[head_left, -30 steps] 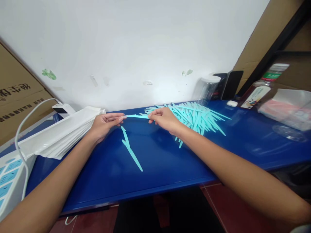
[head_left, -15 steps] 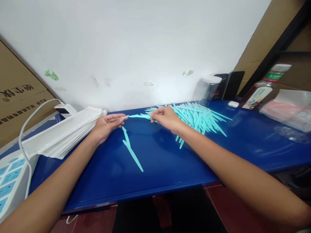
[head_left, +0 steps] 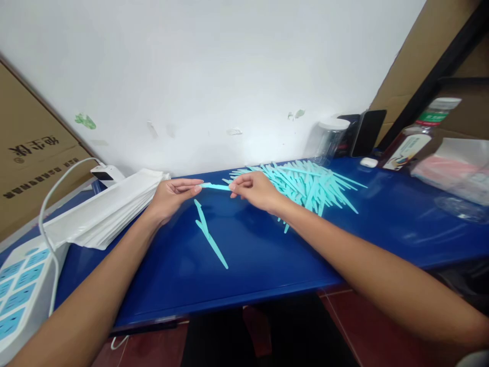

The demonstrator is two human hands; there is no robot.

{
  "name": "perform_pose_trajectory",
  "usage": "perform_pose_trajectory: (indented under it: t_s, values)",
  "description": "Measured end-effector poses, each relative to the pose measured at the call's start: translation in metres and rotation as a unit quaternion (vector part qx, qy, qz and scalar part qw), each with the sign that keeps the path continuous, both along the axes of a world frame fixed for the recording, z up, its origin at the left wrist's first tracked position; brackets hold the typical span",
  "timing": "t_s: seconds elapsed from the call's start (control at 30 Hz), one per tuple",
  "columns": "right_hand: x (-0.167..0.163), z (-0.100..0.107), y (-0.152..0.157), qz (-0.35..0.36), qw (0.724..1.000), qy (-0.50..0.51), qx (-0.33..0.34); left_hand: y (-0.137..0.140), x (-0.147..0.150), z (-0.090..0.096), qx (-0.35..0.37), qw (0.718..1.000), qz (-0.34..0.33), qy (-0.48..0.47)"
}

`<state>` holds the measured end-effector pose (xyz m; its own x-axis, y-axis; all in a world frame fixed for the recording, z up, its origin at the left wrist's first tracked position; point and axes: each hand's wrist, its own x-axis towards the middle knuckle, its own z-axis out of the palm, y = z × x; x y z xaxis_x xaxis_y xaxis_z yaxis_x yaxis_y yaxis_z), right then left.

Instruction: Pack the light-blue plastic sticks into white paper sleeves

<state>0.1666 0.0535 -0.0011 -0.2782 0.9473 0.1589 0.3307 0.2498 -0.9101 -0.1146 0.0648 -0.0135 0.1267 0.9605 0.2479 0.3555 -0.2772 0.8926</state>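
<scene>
A slim turquoise eyebrow razor (head_left: 217, 186) is stretched level between my hands, above the blue table. My left hand (head_left: 173, 196) pinches its left end between thumb and fingers. At the other end, my right hand (head_left: 255, 189) has the handle between thumb and fingertips. My left fingers hide the tip they hold. Below, two more turquoise razors (head_left: 208, 234) lie crossed on the table. Behind and right of my right hand spreads a large loose pile of the same razors (head_left: 309, 186).
A stack of white paper-like sleeves (head_left: 110, 209) lies left, beside a white power strip (head_left: 26, 285) and cable. At the back right stand a clear jar (head_left: 330, 140), dark phones (head_left: 369, 132) and a bottle (head_left: 412, 137). A pink-and-white packet (head_left: 451, 171) sits far right. The wall closes off the back.
My right hand has moved left, bringing the razor closer to my left hand. The small clear piece that showed at my left fingertips is now hard to make out. The view has shifted slightly.
</scene>
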Motion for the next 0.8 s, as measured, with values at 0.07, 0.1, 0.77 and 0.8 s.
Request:
perform_pose_trajectory:
  t_s: [0.07,0.1,0.77,0.8]
  values:
    - [0.011,0.005,0.005,-0.078,0.990,-0.098,0.060,0.003,-0.016,0.007,0.075,0.991,0.041,0.100]
    - [0.019,0.007,0.009,-0.137,0.972,-0.165,0.098,0.005,-0.027,0.010,0.117,0.975,0.085,0.169]
    - [-0.023,-0.011,-0.053,0.210,0.924,-0.280,0.156,0.014,-0.058,-0.024,0.048,0.800,0.124,0.585]
    - [-0.022,-0.011,-0.052,0.212,0.923,-0.282,0.153,0.017,-0.060,-0.029,0.047,0.812,0.125,0.568]
